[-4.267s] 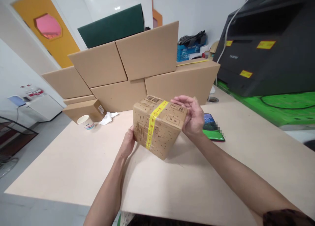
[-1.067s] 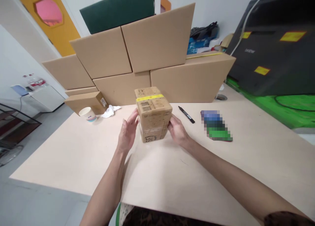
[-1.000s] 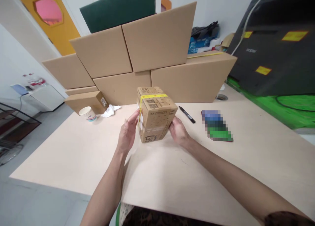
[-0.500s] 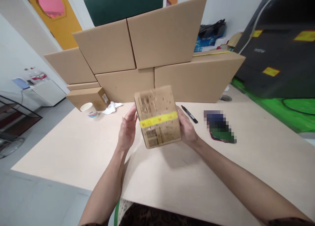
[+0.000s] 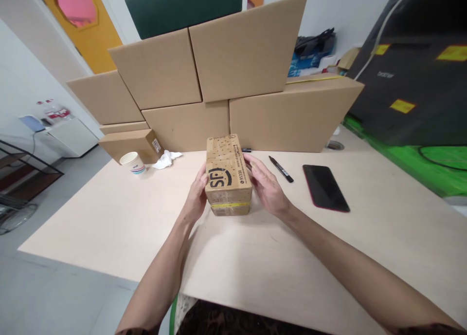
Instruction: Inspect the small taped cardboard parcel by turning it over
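A small brown cardboard parcel [image 5: 226,172] with a black logo on top and yellow tape across its near face rests on the pale table [image 5: 109,218]. My left hand [image 5: 197,198] presses flat against its left side, fingers extended. My right hand [image 5: 265,186] is against its right side, fingers stretched out along the box. The parcel sits between both palms.
Large cardboard boxes [image 5: 241,57] are stacked behind. A black marker [image 5: 280,169] and a dark phone [image 5: 325,187] lie to the right. A paper cup [image 5: 133,162], a crumpled tissue [image 5: 165,158] and a flat carton [image 5: 131,145] sit at left. A black printer [image 5: 412,67] stands at right.
The parcel was lifted and tipped toward me between both hands; now it rests on the table with the logo face up and the yellow tape on the near side.
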`<state>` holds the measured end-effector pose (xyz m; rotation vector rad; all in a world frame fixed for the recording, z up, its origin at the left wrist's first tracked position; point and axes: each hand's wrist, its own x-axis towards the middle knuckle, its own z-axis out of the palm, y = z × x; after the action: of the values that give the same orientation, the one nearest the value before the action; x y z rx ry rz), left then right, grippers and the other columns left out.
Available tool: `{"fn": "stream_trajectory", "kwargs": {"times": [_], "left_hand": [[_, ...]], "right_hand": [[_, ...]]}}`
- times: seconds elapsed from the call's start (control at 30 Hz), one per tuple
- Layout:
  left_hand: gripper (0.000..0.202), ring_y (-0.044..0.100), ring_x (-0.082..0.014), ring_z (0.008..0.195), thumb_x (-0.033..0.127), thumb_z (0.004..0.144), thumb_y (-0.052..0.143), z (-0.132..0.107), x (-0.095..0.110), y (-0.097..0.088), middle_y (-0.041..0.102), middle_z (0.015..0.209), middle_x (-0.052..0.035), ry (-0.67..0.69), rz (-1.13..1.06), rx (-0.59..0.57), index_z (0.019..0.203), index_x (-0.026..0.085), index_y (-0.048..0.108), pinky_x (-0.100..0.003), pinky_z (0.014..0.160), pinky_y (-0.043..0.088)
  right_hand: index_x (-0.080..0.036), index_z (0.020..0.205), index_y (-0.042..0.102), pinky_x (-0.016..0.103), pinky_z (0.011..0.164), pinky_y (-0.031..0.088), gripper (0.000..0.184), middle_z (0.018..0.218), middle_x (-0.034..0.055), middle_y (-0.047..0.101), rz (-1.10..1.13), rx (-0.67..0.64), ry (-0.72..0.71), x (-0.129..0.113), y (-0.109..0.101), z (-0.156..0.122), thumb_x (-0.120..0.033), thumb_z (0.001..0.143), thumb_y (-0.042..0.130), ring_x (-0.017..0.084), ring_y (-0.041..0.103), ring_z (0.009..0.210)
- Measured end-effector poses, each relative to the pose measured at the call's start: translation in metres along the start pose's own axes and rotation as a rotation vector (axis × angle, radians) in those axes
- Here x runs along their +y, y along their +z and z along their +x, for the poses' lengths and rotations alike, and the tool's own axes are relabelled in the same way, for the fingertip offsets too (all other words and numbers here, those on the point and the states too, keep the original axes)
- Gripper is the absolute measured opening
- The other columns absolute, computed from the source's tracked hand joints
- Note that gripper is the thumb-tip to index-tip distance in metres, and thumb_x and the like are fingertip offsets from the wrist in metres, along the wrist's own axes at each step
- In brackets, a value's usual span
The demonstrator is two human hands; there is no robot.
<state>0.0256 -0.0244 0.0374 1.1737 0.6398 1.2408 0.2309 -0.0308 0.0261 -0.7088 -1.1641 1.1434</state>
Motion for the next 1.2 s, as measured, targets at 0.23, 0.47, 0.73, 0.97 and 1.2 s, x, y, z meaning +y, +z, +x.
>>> {"fn": "stream_trajectory", "kwargs": {"times": [0.23, 0.47, 0.73, 0.97, 1.2], "left_hand": [[0.076, 0.039, -0.0359, 0.157, 0.032, 0.071, 0.086, -0.003, 0.003, -0.004, 0.056, 0.160, -0.0044, 0.191, 0.012, -0.001, 0.143, 0.031, 0.064, -0.049, 0.129, 0.034], [0.057, 0.052, -0.0370, 0.147, 0.045, 0.083, 0.080, 0.000, -0.001, -0.001, 0.066, 0.149, -0.0076, 0.137, 0.015, 0.135, 0.135, 0.026, 0.069, -0.049, 0.122, 0.043], [0.068, 0.062, -0.0320, 0.137, 0.054, 0.089, 0.077, 0.002, -0.002, -0.006, 0.066, 0.146, -0.0100, 0.153, 0.138, 0.140, 0.148, 0.029, 0.055, -0.045, 0.114, 0.050], [0.058, 0.065, -0.0278, 0.130, 0.055, 0.093, 0.072, 0.005, -0.010, -0.016, 0.068, 0.143, -0.0096, 0.229, 0.295, 0.142, 0.142, 0.026, 0.060, -0.037, 0.107, 0.053], [0.057, 0.074, -0.0192, 0.099, 0.058, 0.079, 0.085, 0.014, -0.012, -0.026, 0.078, 0.106, 0.0013, 0.128, -0.018, 0.449, 0.125, 0.032, 0.062, -0.033, 0.091, 0.059]], "right_hand": [[-0.039, 0.133, 0.069, 0.049, 0.126, 0.039, 0.041, 0.146, -0.0004, 0.068, 0.029, 0.011, -0.156, -0.025, 0.005, -0.002, -0.055, 0.096, 0.066, 0.025, 0.055, 0.145], [-0.034, 0.116, 0.076, 0.053, 0.113, 0.049, 0.033, 0.112, 0.0038, 0.077, -0.015, 0.129, -0.145, -0.025, 0.007, -0.002, -0.056, 0.093, 0.067, 0.027, 0.068, 0.117], [-0.033, 0.132, 0.065, 0.058, 0.124, 0.034, 0.072, 0.154, 0.0096, 0.057, -0.223, 0.236, 0.027, -0.007, 0.001, 0.005, -0.075, 0.075, 0.077, 0.033, 0.046, 0.149], [-0.036, 0.126, 0.062, 0.065, 0.121, 0.036, 0.087, 0.151, 0.0072, 0.064, 0.041, 0.172, 0.416, 0.022, -0.015, 0.014, -0.078, 0.054, 0.088, 0.038, 0.050, 0.147], [-0.031, 0.117, 0.073, 0.045, 0.113, 0.051, 0.053, 0.135, 0.0016, 0.076, 0.158, 0.010, 0.241, 0.011, -0.015, 0.012, -0.055, 0.072, 0.088, 0.031, 0.065, 0.131]]}}
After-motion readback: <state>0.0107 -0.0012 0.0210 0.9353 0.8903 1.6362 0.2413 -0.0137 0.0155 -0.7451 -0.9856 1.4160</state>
